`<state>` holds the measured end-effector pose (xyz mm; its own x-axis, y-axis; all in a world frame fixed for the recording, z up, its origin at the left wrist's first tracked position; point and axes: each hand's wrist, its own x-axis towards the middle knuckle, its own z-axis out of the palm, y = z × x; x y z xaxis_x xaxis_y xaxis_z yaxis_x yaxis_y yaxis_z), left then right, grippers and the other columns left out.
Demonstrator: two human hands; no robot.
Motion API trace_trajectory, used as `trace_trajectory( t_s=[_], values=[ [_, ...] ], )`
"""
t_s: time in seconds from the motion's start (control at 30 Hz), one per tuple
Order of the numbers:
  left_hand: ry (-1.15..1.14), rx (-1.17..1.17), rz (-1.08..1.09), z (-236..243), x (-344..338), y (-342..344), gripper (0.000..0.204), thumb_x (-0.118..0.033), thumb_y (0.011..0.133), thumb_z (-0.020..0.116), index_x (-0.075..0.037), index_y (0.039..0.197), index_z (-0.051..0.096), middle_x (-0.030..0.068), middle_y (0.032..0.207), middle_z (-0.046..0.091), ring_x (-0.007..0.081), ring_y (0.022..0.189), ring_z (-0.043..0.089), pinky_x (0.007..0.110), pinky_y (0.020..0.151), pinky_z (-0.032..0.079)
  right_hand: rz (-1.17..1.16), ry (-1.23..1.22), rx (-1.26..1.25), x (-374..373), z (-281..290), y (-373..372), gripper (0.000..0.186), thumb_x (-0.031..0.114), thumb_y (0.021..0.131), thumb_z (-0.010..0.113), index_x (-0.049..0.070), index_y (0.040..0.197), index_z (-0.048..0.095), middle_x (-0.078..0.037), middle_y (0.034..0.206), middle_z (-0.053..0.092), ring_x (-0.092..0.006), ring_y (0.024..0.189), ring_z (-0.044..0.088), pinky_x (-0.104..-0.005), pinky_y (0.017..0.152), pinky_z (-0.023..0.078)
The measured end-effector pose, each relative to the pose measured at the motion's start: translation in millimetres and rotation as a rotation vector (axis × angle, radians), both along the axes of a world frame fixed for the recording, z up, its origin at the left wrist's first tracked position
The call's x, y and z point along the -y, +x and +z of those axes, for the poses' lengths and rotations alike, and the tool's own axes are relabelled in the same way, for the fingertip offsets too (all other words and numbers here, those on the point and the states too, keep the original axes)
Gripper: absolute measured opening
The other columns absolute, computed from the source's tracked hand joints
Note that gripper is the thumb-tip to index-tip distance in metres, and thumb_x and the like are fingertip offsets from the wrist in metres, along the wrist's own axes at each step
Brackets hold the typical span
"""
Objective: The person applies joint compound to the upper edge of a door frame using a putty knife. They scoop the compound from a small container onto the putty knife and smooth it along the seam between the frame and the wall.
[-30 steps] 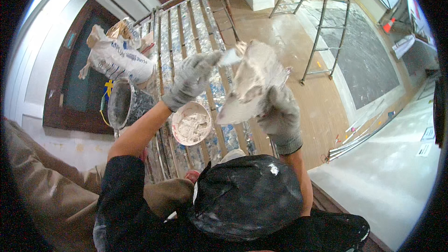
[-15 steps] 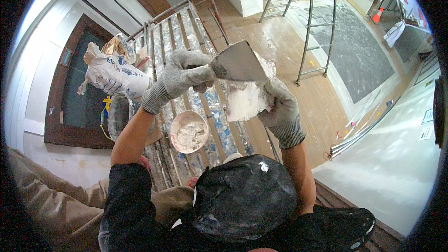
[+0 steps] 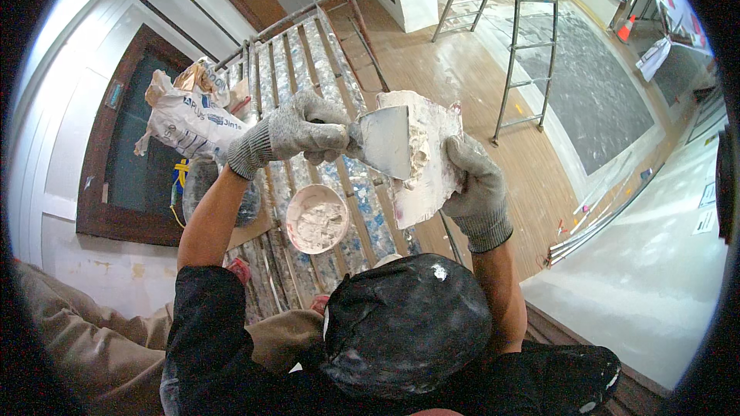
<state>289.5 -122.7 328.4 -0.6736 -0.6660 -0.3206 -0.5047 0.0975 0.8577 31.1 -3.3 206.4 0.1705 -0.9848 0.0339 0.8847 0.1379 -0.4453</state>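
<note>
Currently, you grip scraper [image 3: 388,142] and board [image 3: 442,158].
Left hand [image 3: 294,133]: scraper; right hand [image 3: 479,186]: board; bowl [image 3: 307,201]: board's eight o'clock.

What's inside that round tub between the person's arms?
The tub holds pale, lumpy paste. The paste covers the bottom, so its depth and anything buried underneath can't be seen.

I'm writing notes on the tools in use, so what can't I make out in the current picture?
All in the head view:
- Most of the handle of the scraper: hidden by the left hand.
- The right hand's hold beneath the board: hidden by the board.
- Part of the dark bucket: covered by the left forearm.
- Top of the metal ladder: cut off by the upper edge.
</note>
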Motion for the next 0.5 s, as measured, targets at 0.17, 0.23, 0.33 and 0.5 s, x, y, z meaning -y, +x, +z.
trace_trajectory(
  t_s=[0.17,0.23,0.33,0.5],
  values=[
    [-0.069,0.133,-0.018,-9,4,14,0.031,-0.03,0.09,0.072,0.001,0.089,0.075,0.0033,0.069,0.067,0.0096,0.056,0.059,0.025,0.049,0.048,-0.035,-0.026,0.031,-5,6,3,0.041,0.018,0.098,0.062,-0.002,0.133,0.056,-0.011,0.123,0.068,-0.0186,0.107,0.069,-0.0373,0.095,0.056],
    [-0.175,0.27,-0.091,-17,10,20,0.034,-0.035,0.092,0.071,-0.001,0.091,0.076,0.0011,0.07,0.066,0.0081,0.057,0.058,0.025,0.049,0.047,-0.092,-0.157,0.015,-13,21,5,0.042,0.017,0.097,0.062,-0.002,0.133,0.056,-0.011,0.123,0.068,-0.0189,0.106,0.069,-0.0368,0.094,0.056],
    [-0.038,0.404,-0.076,-72,20,46,0.031,-0.035,0.094,0.071,-0.005,0.091,0.076,-0.0029,0.065,0.062,0.0051,0.056,0.055,0.025,0.05,0.045,-0.308,-0.32,-0.226,-17,28,-8,0.051,0.015,0.091,0.066,-0.001,0.138,0.054,-0.013,0.129,0.066,-0.0193,0.114,0.066,-0.034,0.099,0.053],
    [-0.17,0.587,-0.362,-141,31,96,0.05,-0.05,0.097,0.061,-0.002,0.093,0.073,0.0061,0.071,0.066,0.0156,0.062,0.06,0.036,0.058,0.051,-0.915,-0.315,-1.689,-9,-11,-71,0.061,0.008,0.086,0.071,0.001,0.144,0.052,-0.015,0.139,0.062,-0.0209,0.124,0.062,-0.0323,0.106,0.048]
  ],
)
